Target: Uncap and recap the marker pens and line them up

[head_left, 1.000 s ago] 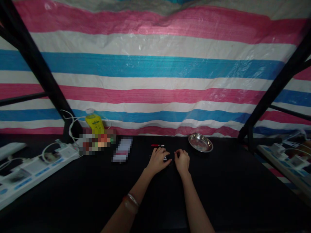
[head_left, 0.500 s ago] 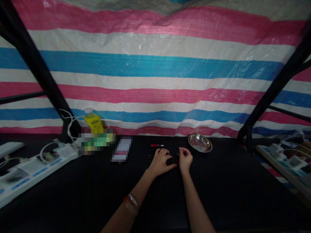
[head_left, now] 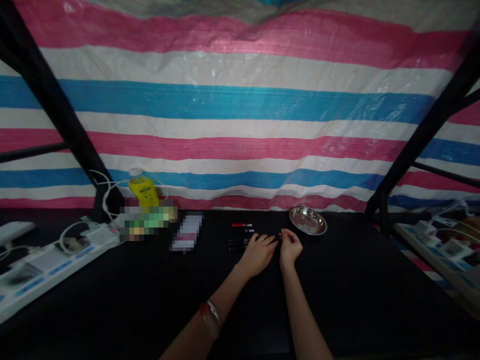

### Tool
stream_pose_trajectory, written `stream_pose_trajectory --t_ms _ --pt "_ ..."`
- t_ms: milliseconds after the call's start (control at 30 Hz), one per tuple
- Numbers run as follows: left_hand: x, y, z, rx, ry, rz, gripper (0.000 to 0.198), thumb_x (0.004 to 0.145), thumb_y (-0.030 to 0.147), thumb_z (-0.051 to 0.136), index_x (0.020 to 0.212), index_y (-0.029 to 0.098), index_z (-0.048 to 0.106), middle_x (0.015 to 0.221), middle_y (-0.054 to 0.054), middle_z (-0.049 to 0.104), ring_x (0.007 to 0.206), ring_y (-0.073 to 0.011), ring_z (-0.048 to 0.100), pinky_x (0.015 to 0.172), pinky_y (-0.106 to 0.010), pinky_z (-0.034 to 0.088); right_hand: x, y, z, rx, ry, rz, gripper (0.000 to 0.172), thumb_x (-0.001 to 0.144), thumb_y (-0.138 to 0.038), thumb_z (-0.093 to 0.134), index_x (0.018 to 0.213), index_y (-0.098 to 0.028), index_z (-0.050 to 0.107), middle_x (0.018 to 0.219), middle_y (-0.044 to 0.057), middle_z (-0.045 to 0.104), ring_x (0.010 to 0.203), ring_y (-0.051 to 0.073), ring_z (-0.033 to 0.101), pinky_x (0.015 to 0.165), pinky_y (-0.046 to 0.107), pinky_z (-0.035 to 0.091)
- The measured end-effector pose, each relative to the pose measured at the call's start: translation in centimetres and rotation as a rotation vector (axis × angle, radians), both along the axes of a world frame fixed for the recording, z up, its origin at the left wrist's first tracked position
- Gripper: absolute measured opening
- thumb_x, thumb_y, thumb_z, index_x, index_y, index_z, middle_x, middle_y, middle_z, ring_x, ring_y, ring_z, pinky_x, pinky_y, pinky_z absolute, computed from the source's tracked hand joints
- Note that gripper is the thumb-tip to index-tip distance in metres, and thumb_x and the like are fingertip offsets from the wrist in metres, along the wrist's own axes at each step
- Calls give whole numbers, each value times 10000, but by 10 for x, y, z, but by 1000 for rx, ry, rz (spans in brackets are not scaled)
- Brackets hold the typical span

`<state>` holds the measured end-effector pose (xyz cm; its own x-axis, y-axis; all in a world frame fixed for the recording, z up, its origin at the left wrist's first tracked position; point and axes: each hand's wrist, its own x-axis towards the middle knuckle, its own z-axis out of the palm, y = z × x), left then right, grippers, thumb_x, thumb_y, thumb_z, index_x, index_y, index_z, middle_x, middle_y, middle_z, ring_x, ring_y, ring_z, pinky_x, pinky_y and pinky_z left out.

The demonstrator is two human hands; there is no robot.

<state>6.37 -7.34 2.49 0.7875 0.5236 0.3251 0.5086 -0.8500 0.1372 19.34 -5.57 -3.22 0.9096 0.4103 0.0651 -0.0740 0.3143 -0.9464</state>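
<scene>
My left hand [head_left: 258, 254] lies palm down over the black table, its fingers stretched forward and a little to the right. Close on its right is my right hand [head_left: 290, 248], its fingers curled and the thumb and fingertips pinched together. Whatever is in that pinch is too small and dark to make out. Just beyond and left of my left hand lies a red marker pen [head_left: 242, 225]. Several black pens [head_left: 237, 243] lie in a row below it, partly covered by my left fingers.
A shiny round metal dish [head_left: 308, 231] stands behind my right hand. A blurred phone [head_left: 187, 232] lies left of the pens, with a yellow bottle [head_left: 144, 192] farther left. Power strips [head_left: 56, 257] with white cables run along the left side. A striped tarp [head_left: 240, 102] hangs behind.
My left hand has shifted right and its fingers have straightened, uncovering more of the black pens. My right hand has moved slightly right. The red bit between the hands is out of sight.
</scene>
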Motion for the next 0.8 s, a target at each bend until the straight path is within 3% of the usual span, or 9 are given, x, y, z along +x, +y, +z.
stream_pose_trajectory --t_ms 333,567,800 --pt "4 -4 3 -66 3 -50 229 886 131 413 997 198 602 964 -47 640 942 -189 532 837 -336 350 0 5 -5 17 26 -3 440 591 -492 670 782 -96 653 709 100 678 654 211 661 650 352 546" --pt "5 -2 0 -93 8 -44 233 879 127 421 974 194 623 958 -49 627 903 -196 537 806 -333 373 -1 0 1 -22 -9 6 468 608 -502 663 826 -89 680 731 105 684 587 187 631 556 312 518" --pt "4 -1 -4 -229 -116 -17 199 824 80 466 929 179 603 965 -38 606 926 -175 549 848 -317 386 -5 -3 4 -120 -164 89 497 675 -518 564 868 -76 683 810 138 688 637 190 621 611 313 495"
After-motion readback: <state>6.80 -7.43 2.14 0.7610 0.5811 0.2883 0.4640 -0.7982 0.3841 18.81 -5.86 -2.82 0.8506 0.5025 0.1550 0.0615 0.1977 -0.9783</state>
